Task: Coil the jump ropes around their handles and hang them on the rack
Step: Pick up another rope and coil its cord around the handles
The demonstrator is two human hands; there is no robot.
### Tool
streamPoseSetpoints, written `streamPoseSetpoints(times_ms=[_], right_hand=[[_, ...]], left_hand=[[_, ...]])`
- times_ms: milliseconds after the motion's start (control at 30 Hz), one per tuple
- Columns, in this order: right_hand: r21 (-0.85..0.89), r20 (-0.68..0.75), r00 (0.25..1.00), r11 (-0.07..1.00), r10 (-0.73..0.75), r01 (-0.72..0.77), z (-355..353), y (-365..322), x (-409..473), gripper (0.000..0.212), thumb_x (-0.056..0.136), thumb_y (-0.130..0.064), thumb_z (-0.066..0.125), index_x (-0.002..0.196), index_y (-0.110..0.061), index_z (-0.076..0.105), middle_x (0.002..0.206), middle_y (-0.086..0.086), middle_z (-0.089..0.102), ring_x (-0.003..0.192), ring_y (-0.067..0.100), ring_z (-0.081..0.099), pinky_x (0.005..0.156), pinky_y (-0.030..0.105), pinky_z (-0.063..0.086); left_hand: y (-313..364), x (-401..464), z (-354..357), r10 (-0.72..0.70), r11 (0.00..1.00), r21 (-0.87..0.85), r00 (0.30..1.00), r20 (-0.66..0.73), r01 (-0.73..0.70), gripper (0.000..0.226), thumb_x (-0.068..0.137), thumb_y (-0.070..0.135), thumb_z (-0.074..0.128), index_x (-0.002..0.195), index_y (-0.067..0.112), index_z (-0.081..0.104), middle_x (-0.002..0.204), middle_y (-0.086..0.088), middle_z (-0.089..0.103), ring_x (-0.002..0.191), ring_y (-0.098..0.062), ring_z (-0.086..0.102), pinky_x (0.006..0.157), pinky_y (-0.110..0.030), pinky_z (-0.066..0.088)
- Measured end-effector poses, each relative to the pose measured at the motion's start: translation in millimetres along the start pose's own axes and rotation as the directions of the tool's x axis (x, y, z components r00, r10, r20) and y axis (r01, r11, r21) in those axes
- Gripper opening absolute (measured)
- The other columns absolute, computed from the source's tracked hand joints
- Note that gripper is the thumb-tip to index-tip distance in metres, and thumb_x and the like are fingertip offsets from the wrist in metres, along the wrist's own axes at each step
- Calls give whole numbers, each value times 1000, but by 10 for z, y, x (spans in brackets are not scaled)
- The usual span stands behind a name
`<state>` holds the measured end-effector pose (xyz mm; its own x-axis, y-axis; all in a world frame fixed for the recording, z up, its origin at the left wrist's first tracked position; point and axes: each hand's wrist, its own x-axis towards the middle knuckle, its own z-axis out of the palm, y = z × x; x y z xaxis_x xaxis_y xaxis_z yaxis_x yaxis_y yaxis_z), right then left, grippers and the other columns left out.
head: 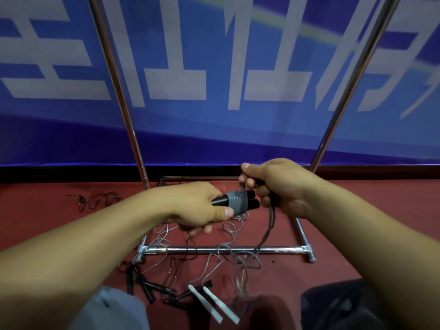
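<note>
Hands meet above the rack's base bar: left hand grips paired black handles wrapped in grey rope; right hand pinches that rope beside them.

Likely a sports hall: red floor, blue banner, loose jump ropes.

Bare forearms, no sleeves visible

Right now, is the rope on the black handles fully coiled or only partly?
Partly. Grey turns wrap the black handles in the left hand; loose rope hangs from the right hand toward the floor.
</note>
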<state>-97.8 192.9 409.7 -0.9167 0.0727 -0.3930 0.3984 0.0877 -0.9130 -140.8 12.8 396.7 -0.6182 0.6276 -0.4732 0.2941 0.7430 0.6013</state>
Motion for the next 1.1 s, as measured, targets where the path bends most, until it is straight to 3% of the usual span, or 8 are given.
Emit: streamPoseSetpoints(times_ms=[100,233,300,400,633,867,967,1100], right_hand=[[-74,-21,999,997,-25,24,-26,-1,-24,28,100,-30,57,82,-10,65,58,-4,53,42,6,33,41,20,28],[-445,-88,973,882,-214,154,-7,36,-51,37,96,-36,63,71,-9,71,53,-3,61,41,4,43,46,20,34],[-511,-92,955,836,-282,198,5,59,-29,41,94,-39,65,67,-9,71,50,-2,61,42,5,45,52,23,39],[-488,-75,940,834,-334,258,-1,61,-8,43,93,-42,65,66,-9,70,49,-2,59,43,7,45,53,26,39],[-493,23,914,790,-406,364,32,37,-42,41,93,-42,64,66,-12,67,49,-3,55,43,9,42,44,21,36],[-571,146,924,733,-353,370,-170,26,-9,52,90,-48,67,48,-20,52,52,-3,29,48,13,25,46,22,28],[-493,166,921,780,-352,387,-203,29,7,46,89,-43,67,50,-22,55,53,-6,31,49,8,27,47,17,30],[-278,167,930,889,-328,363,-196,-8,42,31,88,-34,69,69,-11,60,52,-6,49,47,5,44,49,17,39]], left_hand=[[27,-32,-7,40,999,31,999,30,-41,23,102,37,53,89,18,56,64,1,64,45,-13,52,46,-22,41],[16,-43,37,59,996,68,996,64,-64,24,101,38,54,83,23,55,62,3,65,52,-18,54,54,-29,45],[27,-60,45,67,996,59,995,71,-71,23,101,37,54,83,23,55,60,3,64,49,-18,53,52,-27,44],[46,-95,15,72,997,23,996,62,-73,24,101,36,54,82,23,55,57,4,62,43,-13,50,45,-21,41],[74,-176,-5,114,993,4,989,94,-115,30,102,35,52,77,20,50,55,4,58,43,-15,47,46,-24,39],[110,-267,22,213,977,-41,961,175,-209,25,102,34,53,87,15,56,57,5,57,56,-20,47,55,-31,40],[111,-283,11,251,964,-131,953,170,-230,27,103,32,52,94,6,55,57,3,56,48,-18,45,47,-25,38],[76,-289,-14,368,895,-309,924,103,-322,26,100,40,55,92,15,59,62,-5,56,40,-11,43,42,-21,36]])
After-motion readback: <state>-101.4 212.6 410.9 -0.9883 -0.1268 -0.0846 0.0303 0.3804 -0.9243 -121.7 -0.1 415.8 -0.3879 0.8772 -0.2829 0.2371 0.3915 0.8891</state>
